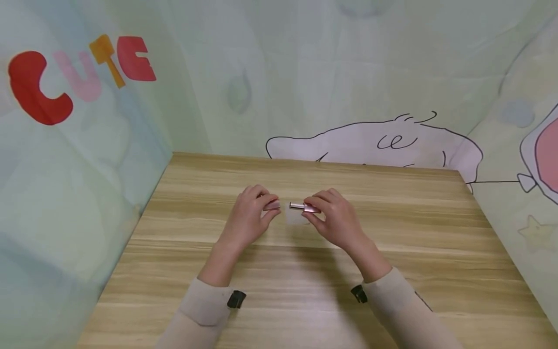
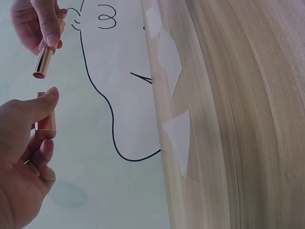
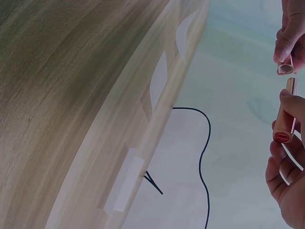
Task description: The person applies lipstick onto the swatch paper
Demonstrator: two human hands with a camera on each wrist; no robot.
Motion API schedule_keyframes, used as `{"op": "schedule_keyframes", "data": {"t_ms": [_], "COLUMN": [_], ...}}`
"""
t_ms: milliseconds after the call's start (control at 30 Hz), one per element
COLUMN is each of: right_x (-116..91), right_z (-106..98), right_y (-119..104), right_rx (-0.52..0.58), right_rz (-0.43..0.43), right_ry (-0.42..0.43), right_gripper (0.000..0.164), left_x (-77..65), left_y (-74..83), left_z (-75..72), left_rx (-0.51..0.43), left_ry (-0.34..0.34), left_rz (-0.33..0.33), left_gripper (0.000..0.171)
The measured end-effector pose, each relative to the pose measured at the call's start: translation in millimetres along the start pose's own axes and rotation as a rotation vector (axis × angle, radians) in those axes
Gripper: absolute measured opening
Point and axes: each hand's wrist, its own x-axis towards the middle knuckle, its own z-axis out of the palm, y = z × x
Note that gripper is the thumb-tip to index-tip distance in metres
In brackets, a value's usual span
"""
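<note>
- At the left, we see the left hand (image 1: 246, 218) gripping a pinkish metallic lipstick cap (image 1: 272, 206), thumb on one side and fingers on the other, raised over the desk (image 1: 279, 310). The grip sits back from the mouth of the cap, which we would preserve, since it leaves the opening free.
- Between the hands, cap and tube are near but apart, the cap's open end turned toward the tube. From the head they look nearly level; the left wrist view shows the tube slightly tilted against the cap. We would square the two axes first, judging by both wrist views, as a slant could scrape the rim.
- Next comes the shiny narrower inner tube (image 1: 297, 206), pointing left, with a dark red core (image 2: 39, 75) inside its end, probably the lipstick itself. We would touch neither end and move slowly and straight.
- At the right, the right hand (image 1: 337, 218) pinches the lipstick base (image 1: 311, 209) between thumb and fingers, its red end label (image 3: 282, 137) facing outward. We would grip firmly without squeezing; smooth metal could slip or turn.
</note>
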Motion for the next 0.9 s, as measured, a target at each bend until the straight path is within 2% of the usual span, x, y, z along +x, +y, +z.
{"op": "schedule_keyframes", "data": {"t_ms": [333, 700, 900], "right_x": [-2, -2, -4], "right_z": [1, 2, 3], "right_y": [2, 2, 1], "right_rx": [0.021, 0.024, 0.022], "right_rz": [0.0, -0.015, -0.007], "right_ry": [0.041, 0.047, 0.044], "right_gripper": [0.023, 0.023, 0.024], "left_x": [-5.8, -9.4, -14.6], "left_y": [-8.8, -17.2, -23.3], "left_z": [-8.6, -13.3, -15.5], "left_rx": [-0.053, -0.097, -0.138], "left_ry": [0.034, 0.055, 0.05], "left_rz": [-0.074, -0.062, -0.117], "left_gripper": [0.03, 0.029, 0.027]}}
